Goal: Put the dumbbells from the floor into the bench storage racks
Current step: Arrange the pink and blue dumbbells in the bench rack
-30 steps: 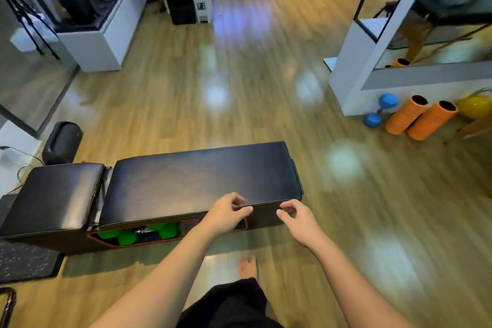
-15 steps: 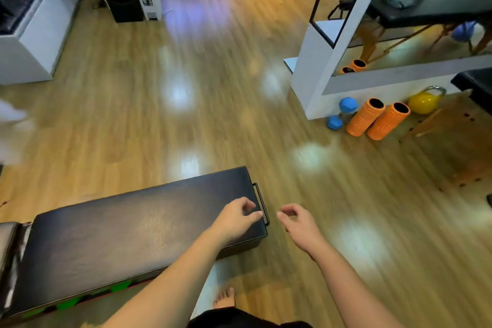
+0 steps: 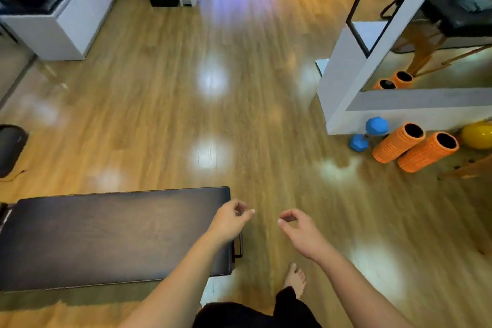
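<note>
wood floor (image 3: 149,104), blue dumbbell (image 3: 368,133); black bench (image 3: 106,237)

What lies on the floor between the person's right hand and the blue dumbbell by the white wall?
In the head view, only bare wooden floor lies between the right hand and the blue dumbbell.

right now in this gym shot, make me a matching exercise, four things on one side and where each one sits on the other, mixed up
Things:
1. blue dumbbell
2. orange foam rollers
3. black bench
4. left hand

Places:
A. over the right end of the bench pad, holding nothing
B. lower left of the view, on the wood floor
C. on the floor at the foot of the white mirror base, left of the rollers
D. lying side by side on the floor, between the dumbbell and a yellow ball

Pairs: 1-C, 2-D, 3-B, 4-A
</note>
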{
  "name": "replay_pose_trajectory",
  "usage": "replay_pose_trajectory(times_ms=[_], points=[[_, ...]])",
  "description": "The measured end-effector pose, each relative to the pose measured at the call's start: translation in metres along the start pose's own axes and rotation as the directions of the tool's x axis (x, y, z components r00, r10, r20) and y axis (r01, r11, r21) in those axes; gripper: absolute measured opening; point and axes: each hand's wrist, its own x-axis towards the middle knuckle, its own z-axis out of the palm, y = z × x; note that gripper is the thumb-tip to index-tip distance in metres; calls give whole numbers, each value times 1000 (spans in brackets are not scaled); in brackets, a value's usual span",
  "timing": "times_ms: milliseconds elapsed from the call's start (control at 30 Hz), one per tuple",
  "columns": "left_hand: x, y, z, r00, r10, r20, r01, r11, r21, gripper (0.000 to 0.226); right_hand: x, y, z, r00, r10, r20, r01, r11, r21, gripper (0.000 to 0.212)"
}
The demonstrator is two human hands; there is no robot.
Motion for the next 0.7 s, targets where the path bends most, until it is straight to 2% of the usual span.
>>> replay_pose_trajectory(times_ms=[100, 267, 500, 700], points=[[8, 36, 24, 998, -39, -52, 35, 997, -62, 24, 22, -4, -46, 994, -85, 67, 91, 992, -87, 18], [21, 76, 37, 981, -117, -154, 102, 989, -107, 34, 66, -30, -92, 974, -167, 151, 190, 969, -158, 20], [65, 87, 0, 889, -258, -379, 143, 941, -306, 32, 133, -90, -89, 896, -275, 348, 358, 912, -202, 21], [127, 75, -26, 812, -366, -454, 155, 886, -437, 26, 208, -144, -78, 800, -313, 512, 496, 825, -270, 23]])
